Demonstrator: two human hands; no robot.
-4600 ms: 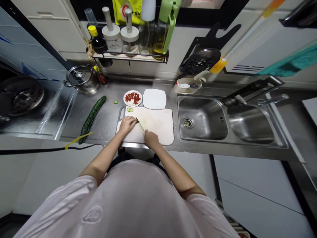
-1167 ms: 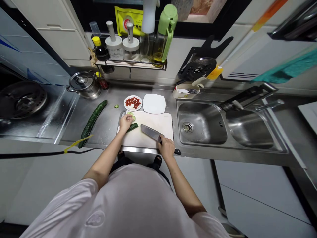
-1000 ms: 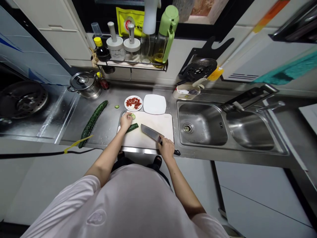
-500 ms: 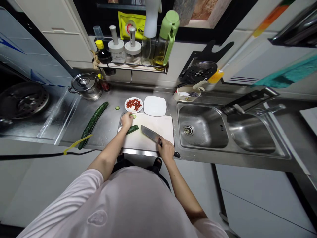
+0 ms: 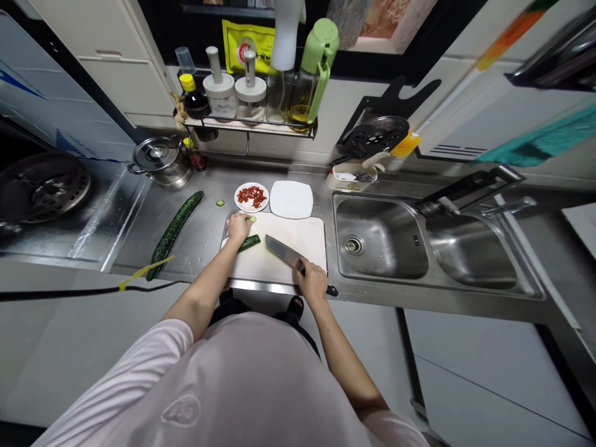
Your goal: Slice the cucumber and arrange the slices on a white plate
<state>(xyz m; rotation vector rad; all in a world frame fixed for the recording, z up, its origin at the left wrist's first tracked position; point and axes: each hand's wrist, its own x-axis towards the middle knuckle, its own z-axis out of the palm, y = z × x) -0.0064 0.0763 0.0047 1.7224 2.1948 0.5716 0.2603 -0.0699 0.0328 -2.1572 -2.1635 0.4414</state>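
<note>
My right hand (image 5: 313,279) is wrapped round the black handle of a kitchen knife (image 5: 283,251), whose blade rests flat-looking over the white cutting board (image 5: 298,239), tip to the upper left. At the board's upper left corner my left hand (image 5: 238,227) is closed, its fingertips on a small pale green cucumber slice (image 5: 252,218). A cut length of dark green cucumber (image 5: 249,243) lies on the board below that hand, partly hidden by my left forearm. To the left, a long whole-looking cucumber (image 5: 174,233) lies on the steel counter, and a cucumber end (image 5: 220,202) sits nearby.
Behind the board stand a plate of chopped red pieces (image 5: 239,197) and a white square plate (image 5: 291,199). A double sink (image 5: 382,242) is at the right. A lidded pot (image 5: 161,162) stands back left, below a rack (image 5: 251,126) of bottles and jars.
My left hand has shifted very slightly at the cucumber slice. The knife and my right hand look the same.
</note>
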